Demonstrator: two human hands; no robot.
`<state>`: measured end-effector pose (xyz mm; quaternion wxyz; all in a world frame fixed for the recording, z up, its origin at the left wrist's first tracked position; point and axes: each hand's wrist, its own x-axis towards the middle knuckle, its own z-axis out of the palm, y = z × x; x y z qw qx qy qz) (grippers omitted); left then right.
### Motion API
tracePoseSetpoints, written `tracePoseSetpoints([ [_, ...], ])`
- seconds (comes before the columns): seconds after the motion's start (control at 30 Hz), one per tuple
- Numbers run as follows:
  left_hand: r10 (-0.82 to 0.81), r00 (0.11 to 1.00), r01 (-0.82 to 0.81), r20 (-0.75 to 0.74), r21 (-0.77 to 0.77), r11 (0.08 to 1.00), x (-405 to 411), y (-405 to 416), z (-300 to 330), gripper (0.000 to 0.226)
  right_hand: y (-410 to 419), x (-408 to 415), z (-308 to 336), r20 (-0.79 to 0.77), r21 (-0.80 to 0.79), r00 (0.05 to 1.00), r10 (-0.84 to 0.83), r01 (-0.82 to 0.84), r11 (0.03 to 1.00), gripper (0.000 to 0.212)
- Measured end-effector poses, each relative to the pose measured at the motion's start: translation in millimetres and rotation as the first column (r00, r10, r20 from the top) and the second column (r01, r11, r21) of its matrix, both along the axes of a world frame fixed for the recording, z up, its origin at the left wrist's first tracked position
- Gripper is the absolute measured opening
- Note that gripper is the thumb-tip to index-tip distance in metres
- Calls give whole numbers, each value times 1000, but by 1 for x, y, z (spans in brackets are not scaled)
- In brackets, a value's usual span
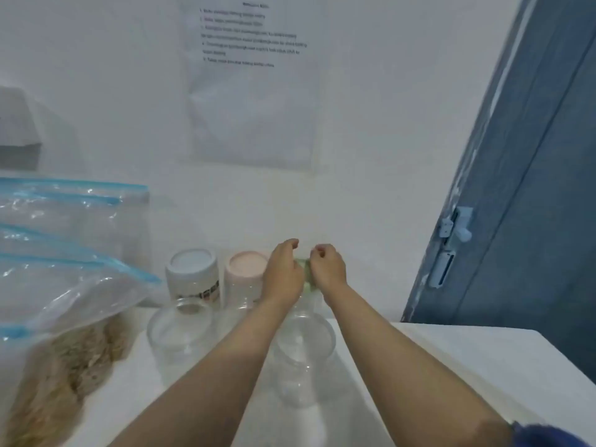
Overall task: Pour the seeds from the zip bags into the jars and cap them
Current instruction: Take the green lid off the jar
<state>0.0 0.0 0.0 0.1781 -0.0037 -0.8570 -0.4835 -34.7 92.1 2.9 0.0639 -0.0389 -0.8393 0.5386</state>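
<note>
Both hands reach to the back of the white table (467, 366). My left hand (282, 274) and my right hand (327, 269) curl round a pale green lid (304, 272) on a clear jar, which they mostly hide. A jar with a white lid (192, 275) and a jar with a pink lid (246, 272) stand just left of them. Two open clear jars sit nearer: one at left (179, 337), one under my forearms (303, 350). Zip bags with blue seals (74, 240) lean at far left; the front bag (64, 356) holds tan seeds.
A white wall with a taped printed sheet (251, 85) stands right behind the jars. A blue door (522, 221) with a latch is at right, past the table's edge. A grey box (19, 137) sits at far left.
</note>
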Motion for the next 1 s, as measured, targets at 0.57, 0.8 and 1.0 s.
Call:
tracePoseSetpoints([
  [0.57,33,977,28,-212,275,961,26,9,16,45,7,41,31,-202,-302,970,-132,67,951,33],
  [0.8,14,912,168,-410,403,900,85,9,78,38,7,123,97,-358,-459,922,-148,-36,888,26],
  [1.0,66,907,185,-415,534,825,168,-9,84,35,-8,214,100,-478,-358,877,-52,-141,923,26],
])
